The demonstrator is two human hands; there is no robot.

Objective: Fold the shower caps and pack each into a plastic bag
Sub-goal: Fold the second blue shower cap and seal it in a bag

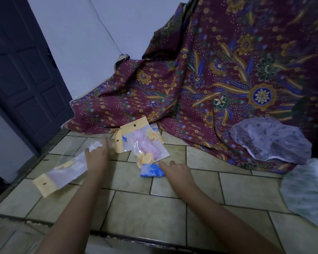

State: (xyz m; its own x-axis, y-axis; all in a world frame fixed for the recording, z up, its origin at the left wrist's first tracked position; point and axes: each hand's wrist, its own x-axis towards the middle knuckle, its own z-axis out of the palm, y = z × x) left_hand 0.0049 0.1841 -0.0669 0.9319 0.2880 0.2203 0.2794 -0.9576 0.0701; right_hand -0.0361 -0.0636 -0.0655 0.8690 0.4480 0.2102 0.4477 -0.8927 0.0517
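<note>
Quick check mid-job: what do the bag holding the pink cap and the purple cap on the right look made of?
Bag: apparently clear glossy plastic film; glare streak, pink cap shows through. Purple cap: seemingly thin translucent plastic, duller; crumpled, white gathered edge.

Tiled ledge (pixel 136 204) with bags and caps
Batik cloth (pixel 117 110), packed bags (pixel 147 143), an empty bag (pixel 62 171), a folded blue cap (pixel 151 170) and a pale loose cap (pixel 307 191)

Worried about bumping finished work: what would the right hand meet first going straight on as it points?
The right hand, touching the folded blue shower cap, would probably meet the packed plastic bag just beyond.
</note>
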